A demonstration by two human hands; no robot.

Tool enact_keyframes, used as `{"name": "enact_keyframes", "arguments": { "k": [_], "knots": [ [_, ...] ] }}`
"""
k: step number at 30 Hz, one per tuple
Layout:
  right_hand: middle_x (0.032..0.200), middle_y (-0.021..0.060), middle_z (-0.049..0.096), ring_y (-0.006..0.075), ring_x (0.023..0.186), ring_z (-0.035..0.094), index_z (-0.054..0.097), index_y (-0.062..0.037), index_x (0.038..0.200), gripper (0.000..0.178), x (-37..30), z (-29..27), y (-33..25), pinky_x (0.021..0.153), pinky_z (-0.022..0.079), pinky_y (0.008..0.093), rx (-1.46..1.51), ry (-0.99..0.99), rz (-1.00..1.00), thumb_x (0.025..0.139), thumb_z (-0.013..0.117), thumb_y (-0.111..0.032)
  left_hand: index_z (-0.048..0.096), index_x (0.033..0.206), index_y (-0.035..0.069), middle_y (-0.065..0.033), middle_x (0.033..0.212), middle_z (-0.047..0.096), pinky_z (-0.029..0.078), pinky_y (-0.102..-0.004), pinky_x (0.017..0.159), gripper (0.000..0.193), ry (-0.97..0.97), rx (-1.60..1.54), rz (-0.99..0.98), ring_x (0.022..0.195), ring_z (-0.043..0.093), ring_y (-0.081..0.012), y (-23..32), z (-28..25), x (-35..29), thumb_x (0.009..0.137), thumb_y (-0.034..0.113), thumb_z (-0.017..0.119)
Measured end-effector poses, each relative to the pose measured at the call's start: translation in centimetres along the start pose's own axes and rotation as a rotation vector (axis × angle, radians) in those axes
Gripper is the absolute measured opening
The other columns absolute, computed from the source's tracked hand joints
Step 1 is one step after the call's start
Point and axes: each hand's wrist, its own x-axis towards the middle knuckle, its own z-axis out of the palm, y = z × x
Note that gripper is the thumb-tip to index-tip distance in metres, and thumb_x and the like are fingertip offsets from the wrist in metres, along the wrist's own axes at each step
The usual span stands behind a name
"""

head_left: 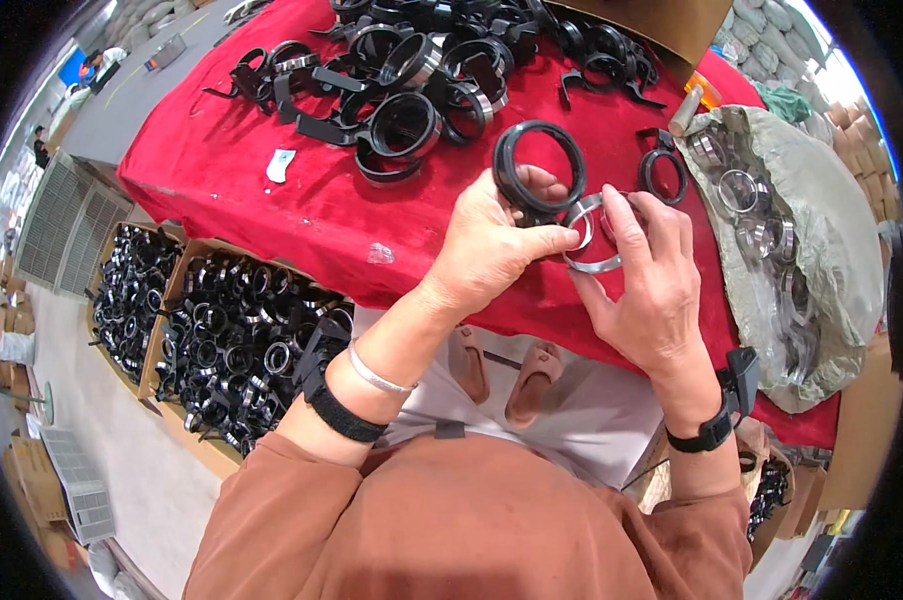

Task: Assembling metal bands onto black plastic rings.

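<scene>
My left hand point(483, 238) is closed on a black ring point(504, 172), which stands tilted above the red cloth. In my right hand point(653, 285) a thin silver metal ring point(593, 267) is pinched between thumb and fingers. The silver ring sits just below and right of the black one, and my left thumb reaches its edge. Whether the two rings touch is hard to make out. Right of my hands lies a separate black ring with a bracket point(661, 176). A heap of black ring parts point(403, 125), some with silver bands, covers the far side of the table.
An open pale sack point(839, 250) with silver rings lies at the table's right. Cardboard boxes point(163, 330) full of black ring parts stand on the floor at left. Another carton point(661, 25) sits at the far edge. Paper scraps point(280, 166) lie on the red cloth point(221, 200).
</scene>
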Motion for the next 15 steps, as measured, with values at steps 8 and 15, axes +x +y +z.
{"name": "enact_keyframes", "arguments": {
  "k": [8, 15],
  "knots": [
    [0.104, 0.0183, 0.057, 0.0284, 0.088, 0.059, 0.05, 0.0019, 0.124, 0.069, 2.4, -2.5, 0.7, 0.074, 0.051, 0.0348, 0.369, -0.032, 0.22, 0.062, 0.077, -0.013, 0.041, 0.132, 0.008, -0.0127, 0.118, 0.059, 0.053, -0.0336, 0.071, 0.054, -0.157, -0.122, -0.305, 0.091, 0.063, -0.0215, 1.5, -0.8, -0.3, 0.1, 0.047, 0.023],
    [0.104, 0.0184, 0.059, 0.0263, 0.082, 0.062, 0.049, 0.0041, 0.125, 0.069, 4.1, -1.3, 0.0, 0.068, 0.052, 0.0322, 0.46, -0.089, 0.17, 0.064, 0.078, -0.014, 0.03, 0.143, 0.01, -0.0108, 0.126, 0.055, 0.05, -0.0303, 0.077, 0.049, -0.195, 0.021, -0.141, 0.098, 0.058, -0.0162, 1.9, 0.3, -0.5, 0.101, 0.037, 0.028]
  ]
}}
